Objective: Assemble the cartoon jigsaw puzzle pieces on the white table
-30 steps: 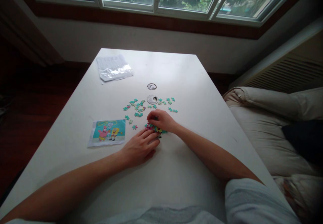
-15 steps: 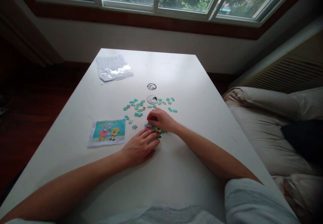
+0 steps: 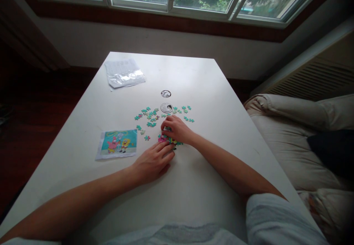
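Note:
A small joined patch of puzzle pieces (image 3: 166, 139), pink, yellow and teal, lies on the white table (image 3: 193, 186) between my hands. My left hand (image 3: 153, 161) lies flat, fingers stretched out, fingertips touching the patch's near edge. My right hand (image 3: 177, 128) is curled over the patch's far side, fingertips pinched down on a puzzle piece that is mostly hidden. Several loose teal puzzle pieces (image 3: 151, 117) are scattered just beyond the hands. A printed cartoon reference picture (image 3: 117, 143) lies to the left of my left hand.
A clear plastic bag on a sheet of paper (image 3: 124, 74) lies at the far left of the table. A round lid (image 3: 166, 107) and a round hole (image 3: 165, 93) sit past the pieces. A cushioned sofa (image 3: 298, 142) flanks the table's right edge; windows run along the back.
My right hand has shifted slightly up and leftward over the patch. My left hand has stayed put.

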`<state>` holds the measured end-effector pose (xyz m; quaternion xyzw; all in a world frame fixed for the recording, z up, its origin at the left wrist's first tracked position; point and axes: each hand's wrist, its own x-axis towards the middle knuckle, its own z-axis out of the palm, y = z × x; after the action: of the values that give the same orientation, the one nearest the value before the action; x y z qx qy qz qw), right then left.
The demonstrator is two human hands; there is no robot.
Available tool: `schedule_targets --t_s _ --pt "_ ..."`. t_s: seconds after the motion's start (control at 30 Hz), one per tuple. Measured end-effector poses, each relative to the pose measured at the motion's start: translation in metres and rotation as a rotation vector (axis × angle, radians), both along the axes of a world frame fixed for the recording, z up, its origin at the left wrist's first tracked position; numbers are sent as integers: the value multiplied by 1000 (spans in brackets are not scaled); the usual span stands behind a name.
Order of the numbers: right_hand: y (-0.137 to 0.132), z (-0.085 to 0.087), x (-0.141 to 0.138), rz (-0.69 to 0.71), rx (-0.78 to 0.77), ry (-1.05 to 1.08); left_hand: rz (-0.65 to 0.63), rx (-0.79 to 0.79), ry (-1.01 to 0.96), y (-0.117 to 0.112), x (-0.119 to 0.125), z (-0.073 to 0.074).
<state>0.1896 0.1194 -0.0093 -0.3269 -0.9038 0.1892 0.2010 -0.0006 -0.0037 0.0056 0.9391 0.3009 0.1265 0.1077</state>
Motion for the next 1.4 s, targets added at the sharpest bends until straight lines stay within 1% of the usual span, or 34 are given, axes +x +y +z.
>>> schedule_targets --t_s 0.3,0.53,0.63,0.73,0.8,0.87,0.9,0.97,1.07,1.17,1.4 --pt "1 1 1 -6 0 -23 -3 3 7 1 0 -1" --pt "8 -4 -2 -27 -21 -12 -10 3 36 1 -1 0" --pt "7 -6 -2 -39 -12 0 -31 -5 43 4 -4 5" --pt "4 -6 -2 -57 4 12 -39 -21 19 16 -15 16" --pt "3 -6 -1 -49 9 15 88 -8 -10 27 -26 26" --pt "4 -5 -1 -32 9 14 276 41 -20 39 -39 35" --pt "5 -5 0 -24 9 12 358 60 6 44 -45 37" --pt "6 -6 0 -12 10 10 470 80 103 51 -54 38" --pt "8 -7 0 -3 19 17 508 42 208 57 -61 32" --pt "8 -9 0 0 28 29 489 -8 230 57 -61 25" --pt "9 -12 0 -6 29 57 448 -27 278 51 -55 29"
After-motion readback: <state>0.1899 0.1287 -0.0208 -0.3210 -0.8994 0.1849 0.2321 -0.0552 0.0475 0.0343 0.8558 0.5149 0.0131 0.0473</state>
